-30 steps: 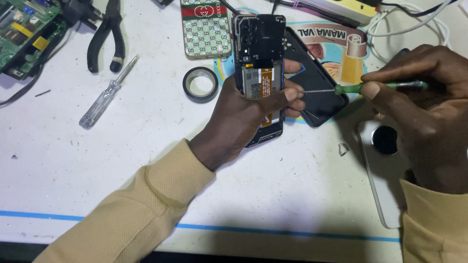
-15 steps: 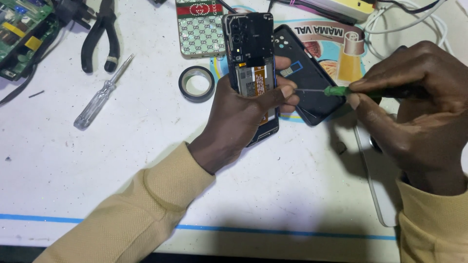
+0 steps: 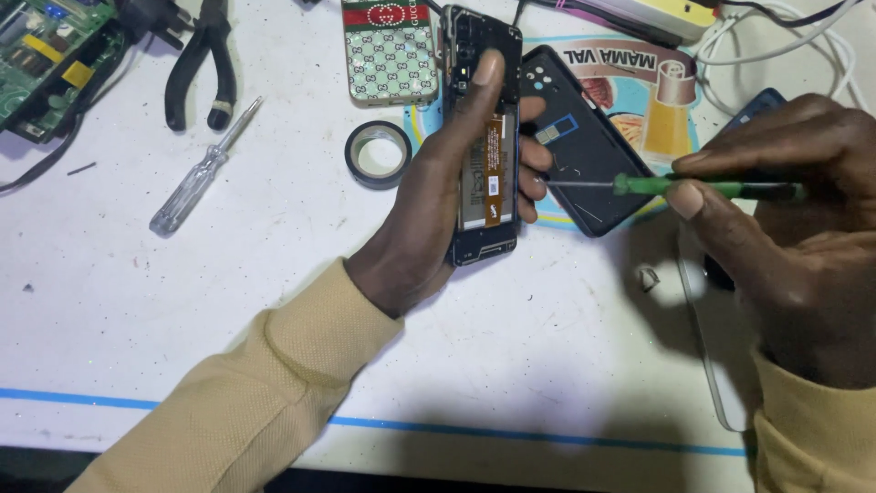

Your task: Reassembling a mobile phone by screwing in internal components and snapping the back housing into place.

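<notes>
At the far left we note a green circuit board (image 3: 41, 64), black pliers (image 3: 203, 64) and a clear-handled screwdriver (image 3: 201, 173) lying on the white table (image 3: 182, 319). A tape roll (image 3: 378, 153) lies beside our left hand (image 3: 438, 210), which grips the opened phone (image 3: 482, 137) above the table, forefinger along its face. Our right hand (image 3: 794, 228) pinches a green-handled screwdriver (image 3: 703, 187), tip just beside the phone's right edge. A black back cover (image 3: 584, 155) lies between.
</notes>
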